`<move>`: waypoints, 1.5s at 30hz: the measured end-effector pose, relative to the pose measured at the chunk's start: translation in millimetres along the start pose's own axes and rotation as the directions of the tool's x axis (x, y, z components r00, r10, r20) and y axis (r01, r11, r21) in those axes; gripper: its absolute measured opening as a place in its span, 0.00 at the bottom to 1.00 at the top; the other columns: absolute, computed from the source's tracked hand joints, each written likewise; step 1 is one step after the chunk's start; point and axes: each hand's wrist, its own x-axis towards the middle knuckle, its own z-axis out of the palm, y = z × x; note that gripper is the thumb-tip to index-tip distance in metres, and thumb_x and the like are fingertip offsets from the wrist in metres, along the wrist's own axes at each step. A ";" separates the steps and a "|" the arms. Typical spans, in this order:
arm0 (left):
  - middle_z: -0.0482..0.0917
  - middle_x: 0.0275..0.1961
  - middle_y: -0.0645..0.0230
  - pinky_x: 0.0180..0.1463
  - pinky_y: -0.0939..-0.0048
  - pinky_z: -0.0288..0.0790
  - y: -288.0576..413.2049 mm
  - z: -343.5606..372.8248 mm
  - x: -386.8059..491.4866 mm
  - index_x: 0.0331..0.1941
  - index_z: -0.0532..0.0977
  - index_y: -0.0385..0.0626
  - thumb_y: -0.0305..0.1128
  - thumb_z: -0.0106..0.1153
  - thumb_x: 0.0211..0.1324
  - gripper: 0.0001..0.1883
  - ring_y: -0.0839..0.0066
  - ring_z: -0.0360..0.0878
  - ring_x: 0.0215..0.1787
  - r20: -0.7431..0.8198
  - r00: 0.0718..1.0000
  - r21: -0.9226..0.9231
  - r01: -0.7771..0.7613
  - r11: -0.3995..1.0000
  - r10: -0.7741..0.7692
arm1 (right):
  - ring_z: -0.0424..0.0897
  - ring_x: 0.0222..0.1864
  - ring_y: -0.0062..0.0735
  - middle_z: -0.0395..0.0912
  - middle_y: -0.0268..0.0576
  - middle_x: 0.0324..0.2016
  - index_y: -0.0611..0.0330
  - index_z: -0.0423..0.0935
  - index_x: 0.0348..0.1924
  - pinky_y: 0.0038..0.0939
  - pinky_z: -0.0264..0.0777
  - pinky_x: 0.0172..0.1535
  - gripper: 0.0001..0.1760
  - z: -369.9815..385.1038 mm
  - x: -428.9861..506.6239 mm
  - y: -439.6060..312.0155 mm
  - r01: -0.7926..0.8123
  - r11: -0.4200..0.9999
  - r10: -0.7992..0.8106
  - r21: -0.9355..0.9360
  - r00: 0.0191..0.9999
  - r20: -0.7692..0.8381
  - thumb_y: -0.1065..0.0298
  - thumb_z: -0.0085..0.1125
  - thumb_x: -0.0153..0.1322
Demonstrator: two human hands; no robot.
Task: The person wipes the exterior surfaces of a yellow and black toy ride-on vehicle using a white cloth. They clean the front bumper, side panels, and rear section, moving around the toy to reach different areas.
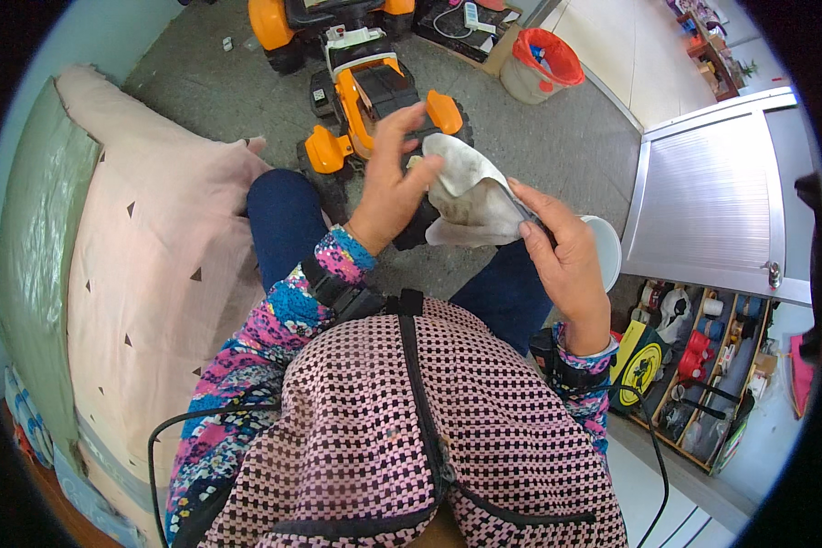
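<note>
In the head view, my right hand [565, 257] pinches the dark edge of a white-and-grey, smudged cloth piece [476, 171] between thumb and fingers. What exactly the piece is, I cannot tell. My left hand [394, 181] is at its left side with fingers spread; the fingertips come close to the cloth, and whether they touch it I cannot tell. Beyond both hands, on the floor, stands an orange-and-black toy tractor [356, 96], partly hidden by my left hand and the cloth.
A bed with pink bedding [157, 260] lies at the left. A white bucket [603, 250] stands by my right hand, and a bin with a red liner [541, 65] farther off. At the right are a silver-framed door [705, 198] and a divided wooden rack [699, 383] of small goods.
</note>
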 end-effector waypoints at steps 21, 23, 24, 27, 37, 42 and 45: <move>0.73 0.64 0.61 0.66 0.64 0.74 25.0 22.7 -46.6 0.70 0.63 0.39 0.28 0.46 0.75 0.22 0.70 0.73 0.66 0.778 0.583 -0.380 0.734 0.563 -0.234 | 0.83 0.49 0.48 0.82 0.55 0.49 0.57 0.75 0.65 0.38 0.76 0.51 0.26 34.3 -9.8 1.2 -0.200 0.962 0.151 -0.184 0.957 -0.249 0.73 0.59 0.72; 0.69 0.69 0.58 0.68 0.63 0.73 25.7 24.7 -46.5 0.72 0.61 0.40 0.27 0.45 0.74 0.24 0.67 0.70 0.70 0.777 0.607 -0.422 0.698 0.578 -0.166 | 0.83 0.47 0.50 0.82 0.54 0.46 0.56 0.74 0.65 0.40 0.77 0.49 0.27 37.1 -9.3 7.1 -0.157 0.902 0.066 -0.403 0.971 -0.229 0.71 0.61 0.72; 0.69 0.70 0.58 0.68 0.63 0.72 25.6 25.7 -45.0 0.72 0.61 0.40 0.27 0.45 0.74 0.25 0.67 0.70 0.71 0.789 0.591 -0.411 0.711 0.571 -0.169 | 0.83 0.43 0.51 0.81 0.54 0.45 0.56 0.73 0.66 0.41 0.76 0.45 0.28 36.5 -4.2 13.4 -0.126 0.897 0.025 -0.424 0.971 -0.236 0.71 0.62 0.72; 0.71 0.69 0.58 0.66 0.66 0.72 16.8 17.7 -47.1 0.71 0.63 0.41 0.26 0.44 0.73 0.25 0.67 0.73 0.69 0.793 0.581 -0.304 0.636 0.709 -0.181 | 0.83 0.41 0.53 0.80 0.54 0.42 0.52 0.73 0.66 0.44 0.76 0.42 0.27 35.1 1.3 25.9 -0.051 0.901 -0.033 -0.430 0.982 -0.185 0.69 0.60 0.73; 0.76 0.62 0.47 0.61 0.63 0.73 -79.2 -29.3 -57.7 0.72 0.60 0.37 0.47 0.65 0.64 0.41 0.61 0.78 0.61 0.061 0.684 0.112 0.719 0.686 -0.727 | 0.84 0.36 0.56 0.80 0.51 0.36 0.49 0.79 0.56 0.49 0.77 0.38 0.19 51.2 54.6 38.9 0.105 0.672 0.225 -0.733 0.914 0.337 0.70 0.55 0.72; 0.71 0.67 0.42 0.66 0.65 0.70 -72.9 -19.5 -61.8 0.78 0.41 0.34 0.49 0.69 0.60 0.57 0.58 0.73 0.67 0.288 0.481 -0.091 0.874 0.477 -0.828 | 0.85 0.36 0.52 0.80 0.51 0.35 0.51 0.79 0.54 0.46 0.79 0.37 0.20 64.8 64.8 38.3 0.240 0.601 0.170 -0.762 0.894 0.415 0.71 0.58 0.69; 0.68 0.69 0.43 0.68 0.66 0.68 -62.4 -20.5 -57.8 0.77 0.36 0.31 0.46 0.69 0.60 0.59 0.58 0.71 0.69 0.396 0.451 -0.185 0.893 0.411 -0.800 | 0.85 0.36 0.49 0.80 0.49 0.34 0.54 0.79 0.52 0.43 0.80 0.37 0.19 70.4 64.7 35.8 0.304 0.516 0.177 -0.801 0.877 0.446 0.71 0.60 0.67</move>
